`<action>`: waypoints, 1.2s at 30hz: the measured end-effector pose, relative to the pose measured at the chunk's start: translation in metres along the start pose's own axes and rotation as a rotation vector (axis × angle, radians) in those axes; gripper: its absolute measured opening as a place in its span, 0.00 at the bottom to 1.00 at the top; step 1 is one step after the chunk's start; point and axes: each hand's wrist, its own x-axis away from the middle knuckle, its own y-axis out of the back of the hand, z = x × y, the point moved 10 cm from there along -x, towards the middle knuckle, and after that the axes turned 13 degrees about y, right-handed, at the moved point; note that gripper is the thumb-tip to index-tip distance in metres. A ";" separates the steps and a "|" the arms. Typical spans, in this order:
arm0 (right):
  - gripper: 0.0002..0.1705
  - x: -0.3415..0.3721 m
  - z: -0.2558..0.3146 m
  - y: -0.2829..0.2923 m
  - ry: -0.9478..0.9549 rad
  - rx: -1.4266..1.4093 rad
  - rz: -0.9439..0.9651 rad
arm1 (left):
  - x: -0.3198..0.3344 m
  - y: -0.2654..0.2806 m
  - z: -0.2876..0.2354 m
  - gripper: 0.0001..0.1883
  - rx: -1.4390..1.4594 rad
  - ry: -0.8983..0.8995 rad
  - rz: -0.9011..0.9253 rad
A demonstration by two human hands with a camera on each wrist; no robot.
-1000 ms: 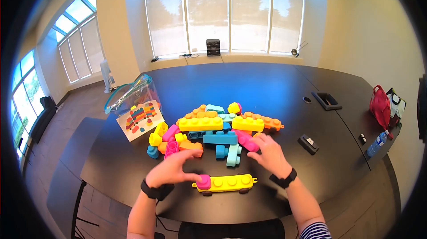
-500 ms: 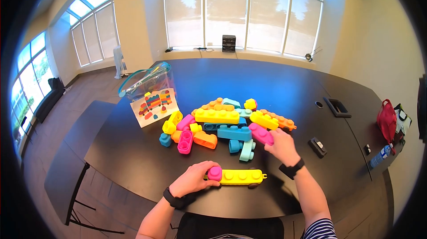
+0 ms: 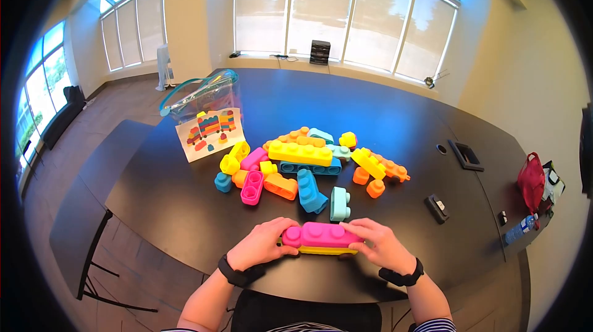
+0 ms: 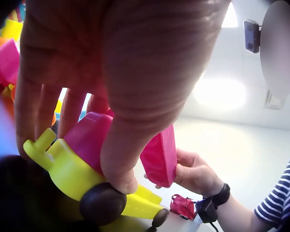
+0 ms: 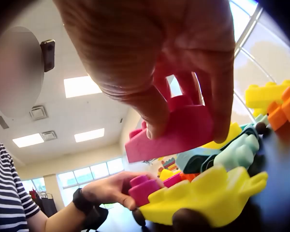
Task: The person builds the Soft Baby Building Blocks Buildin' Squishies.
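My left hand (image 3: 262, 245) pinches a small pink block (image 3: 292, 237) seated on one end of a yellow wheeled base (image 5: 203, 200). The thumb reaches down beside a dark wheel (image 4: 103, 204) in the left wrist view. My right hand (image 3: 386, 248) grips a long pink block (image 3: 324, 235) by its end, between thumb and fingers. That block hangs just over the base's bare studs, tilted, with a gap showing beneath it in the right wrist view. From the head view it covers most of the base.
Beyond the hands lies a pile of blocks, among them a long yellow block (image 3: 299, 153), a dark blue block (image 3: 311, 193) and a light teal block (image 3: 339, 204). A picture card (image 3: 211, 135) leans against a clear bag (image 3: 207, 94). To the right are a small black device (image 3: 437, 208) and a water bottle (image 3: 522, 229).
My right hand has taken the long pink block from the pile and brought it over the yellow base. My left hand has closed on the small pink block. The dark blue block has turned.
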 end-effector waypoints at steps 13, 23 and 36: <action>0.31 0.004 -0.002 -0.008 -0.033 0.093 0.037 | -0.001 0.001 0.003 0.31 0.003 0.016 0.010; 0.26 -0.004 0.006 -0.014 -0.031 0.212 0.086 | 0.000 0.001 0.002 0.30 0.003 0.029 0.002; 0.22 -0.018 -0.003 -0.026 -0.066 0.076 0.031 | 0.000 0.003 -0.008 0.28 0.098 -0.027 -0.081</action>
